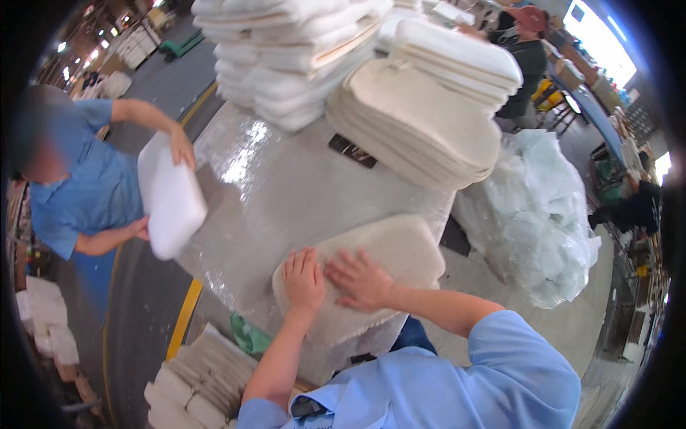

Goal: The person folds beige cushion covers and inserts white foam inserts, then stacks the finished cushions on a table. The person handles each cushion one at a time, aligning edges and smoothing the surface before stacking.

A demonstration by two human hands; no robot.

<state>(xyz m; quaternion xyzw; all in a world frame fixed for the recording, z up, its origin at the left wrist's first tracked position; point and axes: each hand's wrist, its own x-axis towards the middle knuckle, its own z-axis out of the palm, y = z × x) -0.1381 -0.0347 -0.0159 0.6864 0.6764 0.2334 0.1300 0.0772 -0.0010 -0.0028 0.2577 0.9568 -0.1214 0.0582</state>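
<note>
A beige fabric-covered cushion [389, 261] with rounded corners lies flat on the plastic-wrapped table [286, 193], at its near edge. My left hand [303, 275] rests on the cushion's left part, its fingers stretched out side by side. To the right of it, my right hand [357, 281] lies palm down on the middle of the cushion with its fingers spread and slightly blurred. Neither hand grasps anything. Beyond them stands a stack of similar beige cushions [421, 121]. A small dark flat piece [352, 151] lies beside that stack.
At the left, a co-worker [93, 179] holds a white pad [169, 196] at the table's edge. Tall white pads [286, 53] are piled at the back. Clear plastic sheeting [543, 214] bulges on the right. Stacked pale pieces [207, 372] sit at lower left. Another person [525, 64] stands behind.
</note>
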